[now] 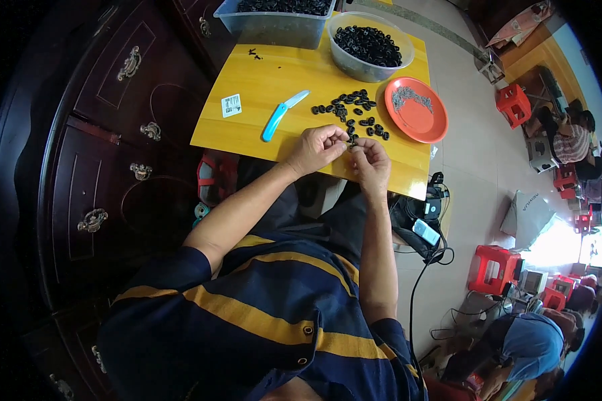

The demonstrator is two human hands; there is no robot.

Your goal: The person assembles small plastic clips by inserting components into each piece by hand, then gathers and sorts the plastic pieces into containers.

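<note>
My left hand and my right hand meet close to the near edge of the yellow table. Fingertips of both hands are pinched around a small black ring-shaped part; its details are too small to make out. Just beyond my fingers lies a loose scatter of similar black oval parts. To the left of my left hand rests a knife with a light blue handle and its blade out. A red plate holding small greyish pieces sits to the right.
A round clear tub full of black parts and a rectangular plastic bin stand at the table's far side. A white label lies at the left. Dark drawers flank the left; red stools and other people are at right.
</note>
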